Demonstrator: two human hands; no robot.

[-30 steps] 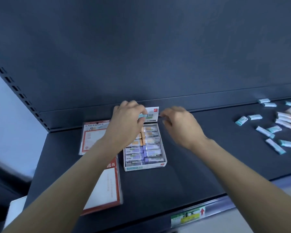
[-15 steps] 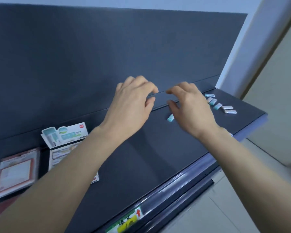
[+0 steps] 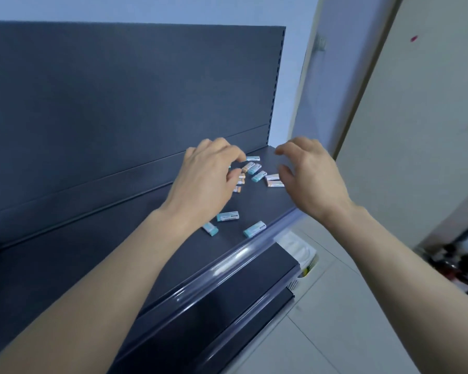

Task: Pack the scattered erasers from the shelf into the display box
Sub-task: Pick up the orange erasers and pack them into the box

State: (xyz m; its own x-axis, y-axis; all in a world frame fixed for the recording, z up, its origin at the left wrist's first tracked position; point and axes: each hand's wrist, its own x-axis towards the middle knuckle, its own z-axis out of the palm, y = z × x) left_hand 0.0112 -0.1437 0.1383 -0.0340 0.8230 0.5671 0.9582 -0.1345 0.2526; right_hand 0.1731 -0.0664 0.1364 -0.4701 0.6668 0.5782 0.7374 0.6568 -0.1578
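Gathering step: small white erasers (image 3: 259,176) in teal or orange sleeves lie scattered at the right end of the dark grey metal shelf (image 3: 146,225). The left hand (image 3: 208,179) curls over them, and I cannot tell whether it grips one. The right hand (image 3: 311,176) hovers above the same end, spread and empty. Next comes pinching several. The display box is out of view.

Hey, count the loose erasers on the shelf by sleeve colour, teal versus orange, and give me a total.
Teal erasers: 6
Orange erasers: 6, three partly under the left hand
Total: 12 visible; more may be hidden by that hand.
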